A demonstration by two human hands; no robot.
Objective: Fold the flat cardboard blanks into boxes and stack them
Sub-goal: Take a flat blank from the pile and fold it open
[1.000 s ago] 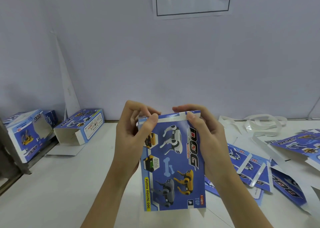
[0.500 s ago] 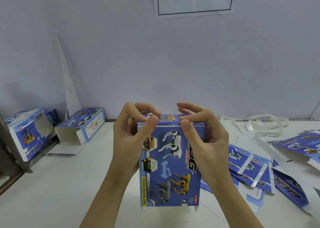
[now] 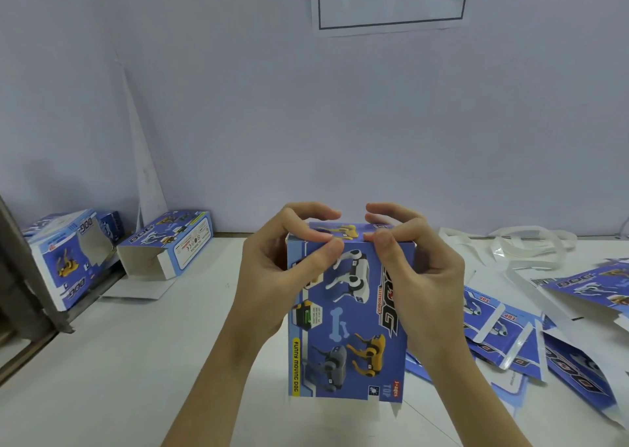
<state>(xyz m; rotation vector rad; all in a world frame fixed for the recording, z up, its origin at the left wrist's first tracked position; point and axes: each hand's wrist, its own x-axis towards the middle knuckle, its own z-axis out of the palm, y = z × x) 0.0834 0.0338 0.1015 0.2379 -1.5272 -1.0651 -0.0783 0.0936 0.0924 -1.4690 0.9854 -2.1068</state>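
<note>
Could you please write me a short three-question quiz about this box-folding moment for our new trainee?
1. True or false: the left hand and the right hand both grip the blue box at its upper end.
2. Where do the flat blanks lie? A) on the table to the person's right B) leaning on the wall C) under the sign
3. Fill in: the folded box with an open end lies to the person's ____.

Key: 1 true; 2 A; 3 left.
</note>
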